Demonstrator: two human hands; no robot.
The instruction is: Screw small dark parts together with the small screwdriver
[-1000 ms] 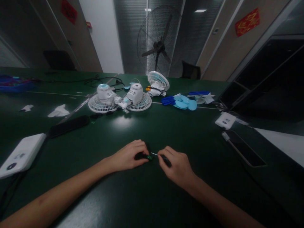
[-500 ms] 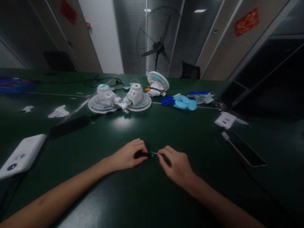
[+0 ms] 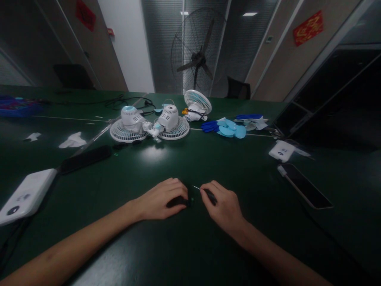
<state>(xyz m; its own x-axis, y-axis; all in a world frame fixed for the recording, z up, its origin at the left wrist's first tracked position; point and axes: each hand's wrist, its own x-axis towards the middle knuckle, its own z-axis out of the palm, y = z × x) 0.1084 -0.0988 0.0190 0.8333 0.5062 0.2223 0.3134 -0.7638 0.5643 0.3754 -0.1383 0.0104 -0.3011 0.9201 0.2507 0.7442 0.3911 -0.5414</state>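
Observation:
My left hand (image 3: 166, 199) rests on the dark green table (image 3: 143, 246), its fingers wrapped round a small black object (image 3: 179, 201). Next to that object's right end lies a tiny green piece (image 3: 192, 199). To the right, my right hand (image 3: 222, 202) grips a screwdriver (image 3: 211, 196) with a dark handle and a thin metal shaft. The shaft points left, its tip above the green piece and apart from it. What the black object is cannot be made out.
Two white fan heads (image 3: 174, 129) lie face down beyond my hands, with a third fan (image 3: 198, 104) behind. Light blue fan blades (image 3: 231, 128) and blue gloves (image 3: 210, 126) are right of them. A phone (image 3: 306, 186) lies at the right, a white device (image 3: 28, 194) at the left.
The screwdriver tip has moved up and away from the green piece. My left hand has shifted slightly down and right with the black object.

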